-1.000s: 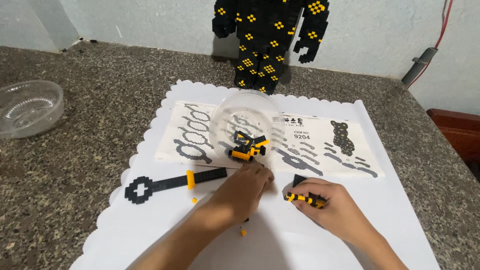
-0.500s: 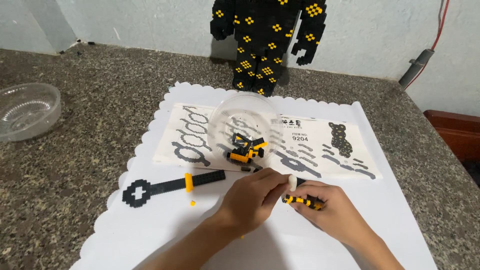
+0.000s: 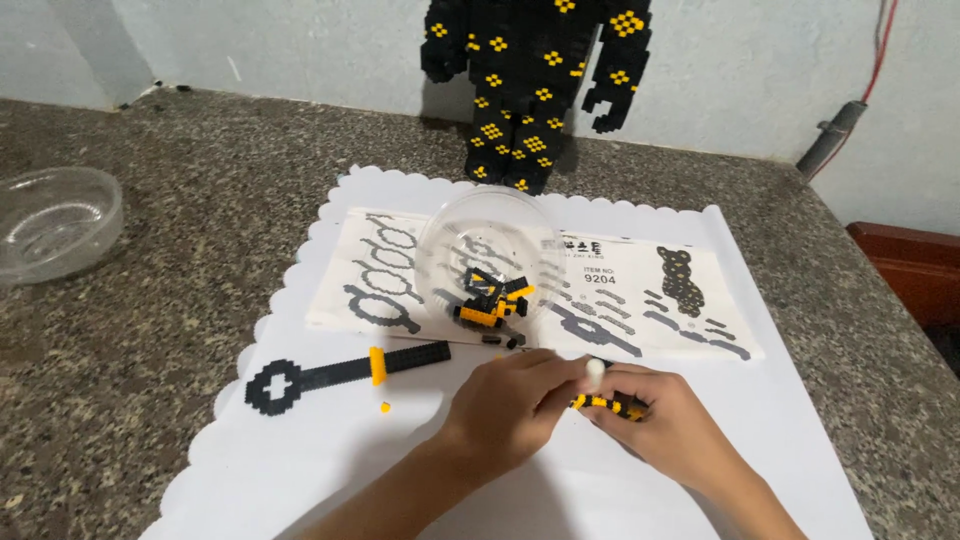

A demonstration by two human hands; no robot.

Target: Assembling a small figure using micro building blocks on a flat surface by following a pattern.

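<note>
Between left hand (image 3: 515, 415) and right hand (image 3: 665, 425), both pinched closed on it: small black-and-yellow brick strip (image 3: 608, 404).

The black-and-yellow block figure (image 3: 537, 85) standing behind the instruction sheet (image 3: 640, 290) is cut off by the top edge, so its head is out of view. In front of the sheet, the left hand (image 3: 510, 410) and right hand (image 3: 665, 430) cover most of the small black-and-yellow strip (image 3: 605, 403) pinched between them; its length and shape cannot be told. The white piece (image 3: 595, 371) at the fingertips is too small to identify. Both forearms run off the bottom edge. The sheet's diagrams blur through the clear bowl (image 3: 485, 265).
</note>
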